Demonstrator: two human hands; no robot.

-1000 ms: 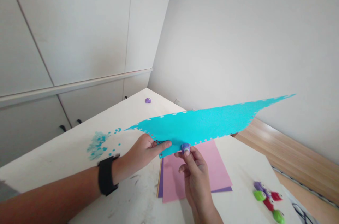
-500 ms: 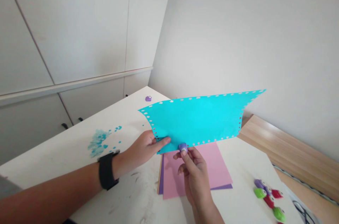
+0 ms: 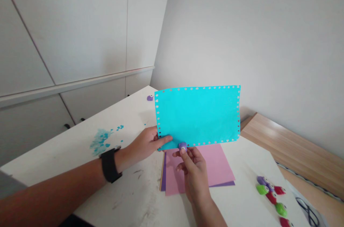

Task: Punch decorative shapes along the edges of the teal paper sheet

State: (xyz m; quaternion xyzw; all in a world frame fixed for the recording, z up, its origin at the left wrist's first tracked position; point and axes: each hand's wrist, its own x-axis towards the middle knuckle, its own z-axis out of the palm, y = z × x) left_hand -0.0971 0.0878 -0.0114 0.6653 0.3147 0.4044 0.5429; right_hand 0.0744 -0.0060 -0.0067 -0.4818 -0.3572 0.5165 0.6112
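A turquoise sheet of paper (image 3: pixel 199 116) is held up above the table, small shaped holes running along its edges. My left hand (image 3: pixel 147 141) pinches its lower left corner, thumb in front and fingers behind. On the bottom edge, right of that thumb, sits a small purple craft punch (image 3: pixel 182 146). My right hand (image 3: pixel 195 169) grips this punch, its thumb pressed on the pale button. Below the sheet lie a pink paper (image 3: pixel 215 166) and a purple paper (image 3: pixel 224 184) in a stack.
Several purple, green and red punches (image 3: pixel 271 197) lie at the table's right. Another purple punch (image 3: pixel 149 98) sits at the far corner. Turquoise paper bits (image 3: pixel 100 141) are scattered at left. Beyond stand white cabinets (image 3: pixel 80 23), a wall and a wooden surface (image 3: pixel 290 148). A black cable (image 3: pixel 307 211) lies lower right.
The turquoise sheet has flattened from a curved, flared shape, its right end swinging inward. The punch and my right hand have shifted slightly left along the bottom edge.
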